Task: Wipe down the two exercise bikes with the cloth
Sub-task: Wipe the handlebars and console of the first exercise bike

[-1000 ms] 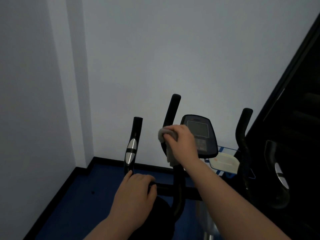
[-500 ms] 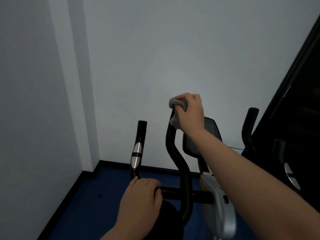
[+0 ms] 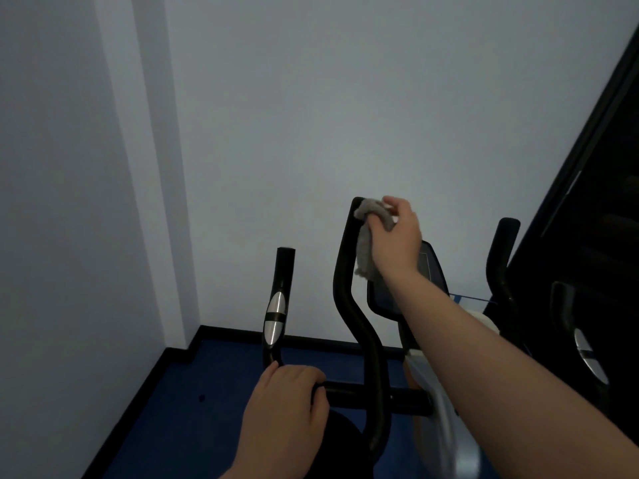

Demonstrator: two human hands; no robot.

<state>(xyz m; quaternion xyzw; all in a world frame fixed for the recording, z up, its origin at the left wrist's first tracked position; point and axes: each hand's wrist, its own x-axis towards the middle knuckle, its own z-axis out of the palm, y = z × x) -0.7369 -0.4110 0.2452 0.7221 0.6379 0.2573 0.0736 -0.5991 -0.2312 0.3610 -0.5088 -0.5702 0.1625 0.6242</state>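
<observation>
You have one view only, from a wide-angle camera on your head, looking forward and down into a room corner. It sits close above the exercise bike (image 3: 359,340), whose handlebars fill the lower half; the dim right edge is hard to read.
</observation>
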